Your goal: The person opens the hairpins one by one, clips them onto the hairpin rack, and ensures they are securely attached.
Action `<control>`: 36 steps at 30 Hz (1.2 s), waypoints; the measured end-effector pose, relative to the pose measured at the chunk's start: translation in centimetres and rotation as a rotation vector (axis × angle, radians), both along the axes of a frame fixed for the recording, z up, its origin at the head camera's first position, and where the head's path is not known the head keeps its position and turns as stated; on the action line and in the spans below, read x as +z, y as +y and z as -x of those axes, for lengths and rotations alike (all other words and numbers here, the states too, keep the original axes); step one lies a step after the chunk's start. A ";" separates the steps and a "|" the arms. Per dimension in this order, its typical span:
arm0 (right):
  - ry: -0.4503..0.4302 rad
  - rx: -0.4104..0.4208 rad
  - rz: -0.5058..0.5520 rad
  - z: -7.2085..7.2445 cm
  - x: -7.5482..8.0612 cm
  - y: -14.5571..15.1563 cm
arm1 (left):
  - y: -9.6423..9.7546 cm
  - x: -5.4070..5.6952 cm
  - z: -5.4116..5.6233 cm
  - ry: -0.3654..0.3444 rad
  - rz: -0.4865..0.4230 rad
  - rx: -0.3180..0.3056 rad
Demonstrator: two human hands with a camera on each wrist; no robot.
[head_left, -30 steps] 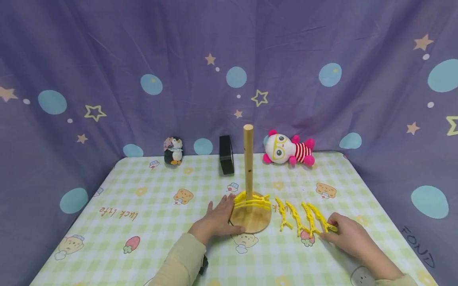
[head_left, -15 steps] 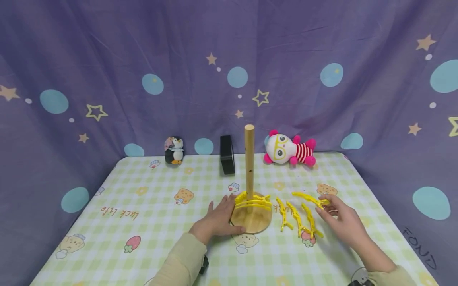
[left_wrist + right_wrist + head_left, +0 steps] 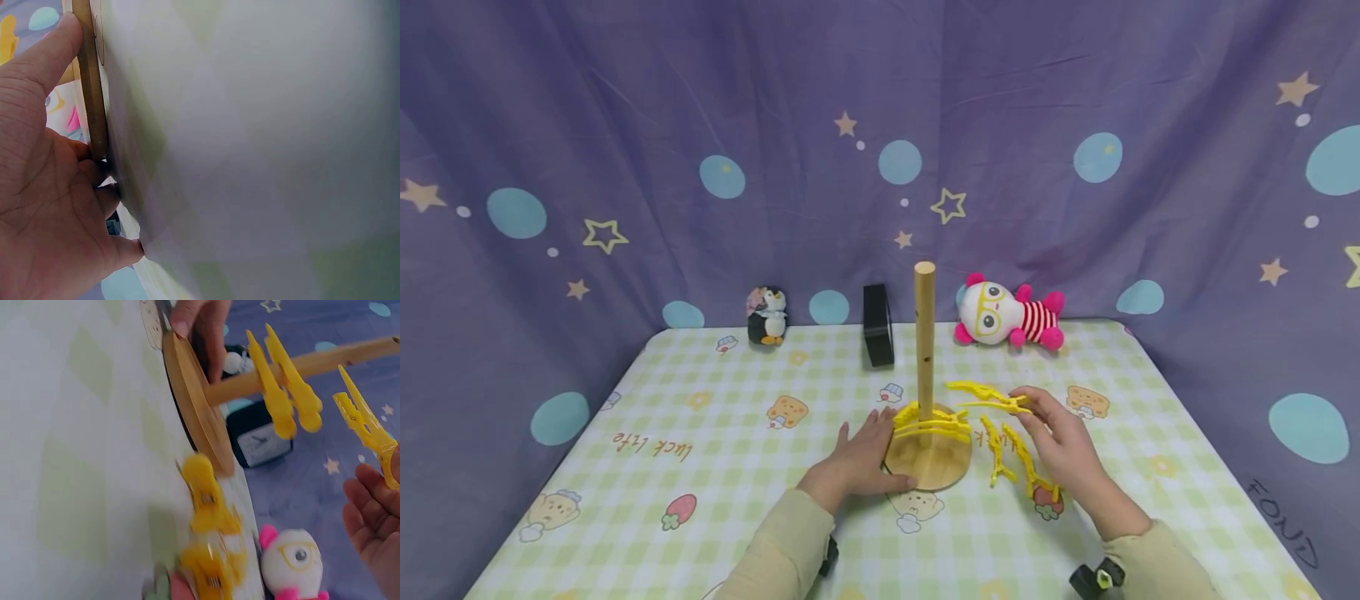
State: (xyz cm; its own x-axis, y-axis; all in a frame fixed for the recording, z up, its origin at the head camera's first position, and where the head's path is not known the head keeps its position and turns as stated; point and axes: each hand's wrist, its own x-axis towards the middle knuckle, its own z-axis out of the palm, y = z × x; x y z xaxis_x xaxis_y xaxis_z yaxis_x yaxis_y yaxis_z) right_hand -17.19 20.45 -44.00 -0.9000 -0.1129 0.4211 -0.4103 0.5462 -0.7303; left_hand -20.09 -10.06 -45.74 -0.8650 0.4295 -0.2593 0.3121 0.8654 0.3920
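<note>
My right hand (image 3: 1067, 442) pinches the tail end of a yellow hair clip (image 3: 988, 397), lifted to the right of the wooden post (image 3: 924, 333). In the right wrist view, the two arms of this held clip (image 3: 359, 415) are spread apart. Two more yellow clips (image 3: 932, 429) sit across the lower post, above its round wooden base (image 3: 928, 473). My left hand (image 3: 859, 462) rests against the base's left side, fingers extended, thumb at the front rim. On the cloth right of the base lie loose yellow clips (image 3: 996, 454), one mostly hidden behind my right hand.
A black desk clock (image 3: 877, 325) stands behind the post. The penguin figure (image 3: 767, 317) is at the back left, and a pink-and-white plush toy (image 3: 1000, 315) lies at the back right. A purple patterned curtain (image 3: 775, 233) hangs behind the checked tablecloth (image 3: 700, 517).
My right hand picked up the rightmost hair clip from the cloth and carried it up and left toward the post, its arms now parted. My left hand stays at the base.
</note>
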 end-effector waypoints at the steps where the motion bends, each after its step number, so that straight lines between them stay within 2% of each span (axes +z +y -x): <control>1: 0.010 0.004 0.003 0.2 -0.1 -0.5 | 0.0 0.0 0.0 0.000 0.000 -0.001; 6: 0.055 0.013 -0.024 1.1 -0.5 -2.9 | -0.1 -0.4 0.1 0.004 -0.003 -0.004; 17: 0.053 0.075 -0.032 1.9 -0.7 -5.9 | -0.1 -0.7 0.3 -0.002 0.011 0.004; 23: 0.004 0.149 -0.023 1.9 -0.7 -5.9 | -0.2 -0.8 0.4 0.011 0.007 0.000; 29: -0.112 0.224 -0.001 1.9 -0.9 -5.1 | -0.1 -0.6 0.3 0.005 0.019 0.004; 32: -0.127 0.253 0.010 1.9 -0.9 -4.7 | 0.0 -0.5 0.3 -0.003 0.021 0.010; 36: -0.106 0.259 0.043 1.7 -0.8 -4.1 | -0.1 -0.5 0.3 -0.008 0.016 0.007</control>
